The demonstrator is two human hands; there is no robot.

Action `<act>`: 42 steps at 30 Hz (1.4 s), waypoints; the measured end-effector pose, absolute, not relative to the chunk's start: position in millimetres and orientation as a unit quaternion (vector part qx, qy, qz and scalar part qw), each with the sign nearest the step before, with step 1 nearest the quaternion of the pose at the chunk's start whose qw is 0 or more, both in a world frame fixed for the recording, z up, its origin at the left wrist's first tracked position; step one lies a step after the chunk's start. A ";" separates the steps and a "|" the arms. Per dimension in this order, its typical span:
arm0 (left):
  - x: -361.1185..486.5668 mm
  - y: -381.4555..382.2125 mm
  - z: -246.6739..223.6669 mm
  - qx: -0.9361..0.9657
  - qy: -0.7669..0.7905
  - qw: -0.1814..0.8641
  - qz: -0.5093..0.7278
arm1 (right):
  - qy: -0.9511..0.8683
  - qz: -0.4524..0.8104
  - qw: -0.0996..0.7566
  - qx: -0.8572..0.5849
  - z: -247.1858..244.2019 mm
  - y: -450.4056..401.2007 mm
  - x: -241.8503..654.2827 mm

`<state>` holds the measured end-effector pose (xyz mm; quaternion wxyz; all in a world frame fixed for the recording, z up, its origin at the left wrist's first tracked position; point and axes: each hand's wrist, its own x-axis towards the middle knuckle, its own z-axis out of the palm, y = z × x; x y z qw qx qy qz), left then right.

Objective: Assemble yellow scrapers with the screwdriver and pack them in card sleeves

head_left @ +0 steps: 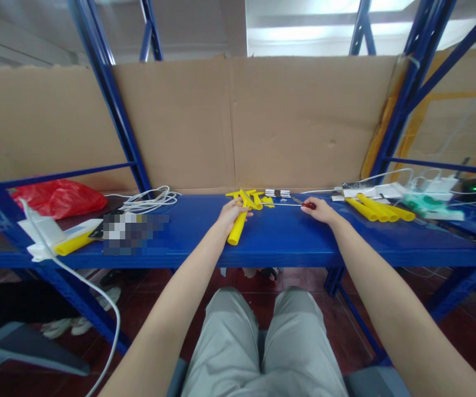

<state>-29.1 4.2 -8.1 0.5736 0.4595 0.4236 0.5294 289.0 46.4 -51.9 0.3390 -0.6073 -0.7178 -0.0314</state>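
Observation:
My left hand [230, 213] is closed round a yellow plastic tube [237, 230], whose open lower end points toward me. My right hand [321, 210] grips a screwdriver [309, 205] by its dark red handle. The thin metal shaft reaches left, toward the upper part of the yellow piece; whether its tip touches cannot be made out. Just behind my left hand lie several small yellow plastic parts [257, 200] in a loose group. Beside them is a short stack of white and dark pieces [277, 193].
Several yellow tubes [380, 209] lie at the right, near white cables and a green-and-white item [428, 207]. At left are a coiled white cable [151, 199], a red plastic bag [62, 198] and another yellow tube [74, 243]. Cardboard [180, 127] walls off the back, between blue posts.

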 end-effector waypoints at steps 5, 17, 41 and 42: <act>-26.9 -3.5 -4.9 0.471 0.429 0.583 0.504 | -0.737 0.037 0.365 -0.567 -44.7 41.2 278.6; -28.5 0.3 -12.6 0.501 0.388 0.625 0.457 | -0.733 0.034 0.379 -0.563 -46.3 41.7 275.7; -26.4 -3.4 -10.4 0.512 0.398 0.607 0.458 | -0.714 -0.028 0.359 -0.601 -41.7 36.4 275.7; -26.4 -3.6 -10.4 0.512 0.399 0.606 0.459 | -0.711 -0.035 0.359 -0.604 -40.5 34.8 274.6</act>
